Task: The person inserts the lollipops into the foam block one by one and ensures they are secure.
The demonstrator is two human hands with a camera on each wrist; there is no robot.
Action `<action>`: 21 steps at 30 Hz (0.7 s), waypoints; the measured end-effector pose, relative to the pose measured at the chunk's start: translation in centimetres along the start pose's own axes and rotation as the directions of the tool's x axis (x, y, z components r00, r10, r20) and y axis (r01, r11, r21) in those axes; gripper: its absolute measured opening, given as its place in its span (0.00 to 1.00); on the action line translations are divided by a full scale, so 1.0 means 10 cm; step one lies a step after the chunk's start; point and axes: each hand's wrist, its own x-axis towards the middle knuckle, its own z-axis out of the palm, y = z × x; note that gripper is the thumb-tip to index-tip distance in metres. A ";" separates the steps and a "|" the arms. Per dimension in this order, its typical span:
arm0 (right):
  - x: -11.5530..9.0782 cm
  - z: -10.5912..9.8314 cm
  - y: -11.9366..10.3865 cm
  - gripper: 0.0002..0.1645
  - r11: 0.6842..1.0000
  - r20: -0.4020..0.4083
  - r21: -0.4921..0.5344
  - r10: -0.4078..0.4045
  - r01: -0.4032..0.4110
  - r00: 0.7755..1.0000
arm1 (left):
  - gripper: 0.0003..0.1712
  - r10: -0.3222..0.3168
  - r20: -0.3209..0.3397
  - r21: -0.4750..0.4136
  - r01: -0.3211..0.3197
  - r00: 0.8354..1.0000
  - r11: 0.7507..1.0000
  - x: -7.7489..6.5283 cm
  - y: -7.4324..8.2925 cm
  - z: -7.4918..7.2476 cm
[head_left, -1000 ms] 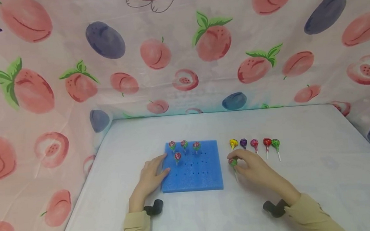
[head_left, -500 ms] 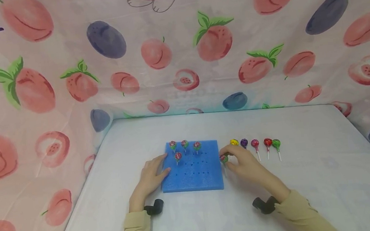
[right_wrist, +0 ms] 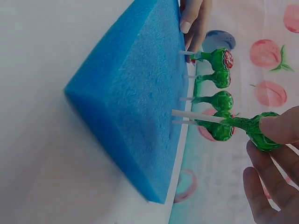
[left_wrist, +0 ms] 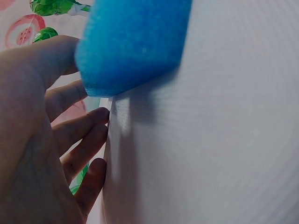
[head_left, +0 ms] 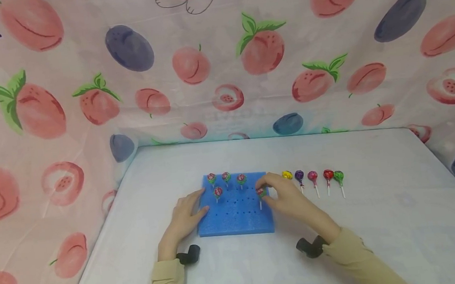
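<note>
The right hand [head_left: 288,198] holds a red-and-green wrapped lollipop [head_left: 260,192] over the right part of the blue foam board [head_left: 235,226]. Its grip is a pinch on the candy head, thumb against fingers, with the white stick [right_wrist: 198,115] left free and pointing down — probably so that the stick's end can be aimed at the foam. Whether that end touches the foam I cannot tell. In the right wrist view the lower fingers are spread apart, away from the stick; the forearm slants in from the near right.

The left hand [head_left: 183,217] lies along the board's left edge, fingers reaching toward the far corner and thumb lower down. Its grip is not closed around anything; the fingers are extended and touch the foam, likely to steady so light a slab.

Four matching lollipops [head_left: 217,192] stand upright in the foam, three along the far row and one in front at the left — the small holes [head_left: 235,201] presumably set their spacing. Right of the board, yellow [head_left: 287,175], purple [head_left: 299,175], pink [head_left: 312,176], red [head_left: 328,175] and green lollipops [head_left: 339,176] lie side by side on the white surface [head_left: 383,223], heads pointing away, perhaps for easy picking.
</note>
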 end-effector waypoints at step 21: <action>0.28 0.24 -0.15 0.15 0.992 -0.005 0.040 -0.123 0.123 0.992 | 0.34 0.003 -0.005 0.004 -0.003 1.000 1.000 0.01 -0.03 0.03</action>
